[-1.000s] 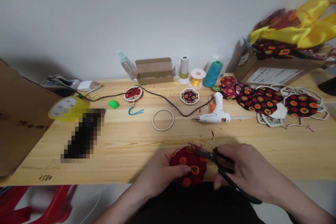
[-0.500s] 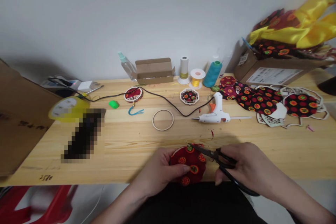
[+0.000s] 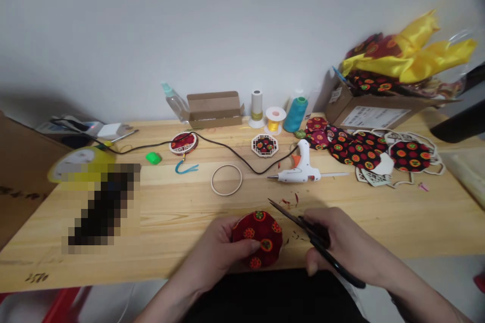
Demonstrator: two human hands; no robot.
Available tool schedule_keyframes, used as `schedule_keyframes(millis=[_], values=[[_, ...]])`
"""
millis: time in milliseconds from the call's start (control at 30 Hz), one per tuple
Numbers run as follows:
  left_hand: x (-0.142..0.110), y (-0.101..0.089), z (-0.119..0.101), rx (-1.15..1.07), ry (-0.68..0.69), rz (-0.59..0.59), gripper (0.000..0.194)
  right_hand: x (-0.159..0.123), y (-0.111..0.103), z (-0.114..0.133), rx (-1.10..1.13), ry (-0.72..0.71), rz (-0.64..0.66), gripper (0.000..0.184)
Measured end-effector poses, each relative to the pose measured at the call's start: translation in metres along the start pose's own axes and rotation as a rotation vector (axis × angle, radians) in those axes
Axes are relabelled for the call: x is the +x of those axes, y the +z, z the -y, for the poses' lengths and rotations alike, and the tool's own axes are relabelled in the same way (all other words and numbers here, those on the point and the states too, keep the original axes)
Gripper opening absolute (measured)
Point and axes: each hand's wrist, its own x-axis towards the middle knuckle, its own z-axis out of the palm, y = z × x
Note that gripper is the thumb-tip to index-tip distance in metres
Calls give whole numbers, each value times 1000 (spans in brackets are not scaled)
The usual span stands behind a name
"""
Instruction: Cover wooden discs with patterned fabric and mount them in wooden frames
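A pale wooden table (image 3: 170, 212) stands against a plain grey wall (image 3: 189, 25). At its front edge, the left hand (image 3: 227, 250) pinches a round dark-red flowered fabric piece (image 3: 257, 234); beside it, the right hand (image 3: 333, 242) grips black-handled metal scissors (image 3: 308, 229).

Desk (image 3: 170, 212): pale wood, visible grain, smooth. Round patterned piece (image 3: 252, 234): cloth, matt. Scissors (image 3: 308, 229): blades of metal, handles black and slightly shiny. Glue gun (image 3: 297, 171): white plastic, smooth. Ribbon (image 3: 413, 63): yellow cloth, glossy. Boxes (image 3: 214, 111): brown cardboard, matt.

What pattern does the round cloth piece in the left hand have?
Round dark-red cloth piece: orange-and-green flower-like medallions, seen in the head view.
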Motion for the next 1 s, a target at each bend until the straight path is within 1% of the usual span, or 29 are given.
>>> schedule_keyframes(millis=[67, 133, 200, 300, 367, 533, 633, 700, 800, 900, 1000], values=[[0, 3, -1, 6, -16, 50, 25, 3, 0, 5, 46, -48, -60, 36], [1, 5, -3, 48, -21, 96, 24, 8, 0, 9, 132, -79, -89, 31], [1, 6, -5, 99, -12, 132, 25, 13, 1, 13, 254, -89, -69, 31], [2, 6, -5, 148, 4, 167, 26, 19, 4, 18, 405, -88, 14, 35], [2, 6, -5, 183, -5, 183, 25, 23, 5, 19, 412, -112, 52, 33], [2, 6, -6, 297, -18, 197, 25, 26, 8, 21, 279, -198, 53, 20], [3, 5, -6, 306, -10, 210, 26, 26, 10, 20, 295, -218, 57, 19], [3, 4, -6, 250, 0, 207, 28, 27, 13, 17, 351, -219, 54, 19], [3, 4, -7, 92, 27, 153, 27, 31, 18, 14, 500, -212, 31, 21], [4, 7, -8, -15, 100, 1, 29, 35, 22, 12, 622, -176, -20, 26], [7, 10, -8, -71, 127, -148, 27, 36, 25, 13, 642, -170, -41, 28]])
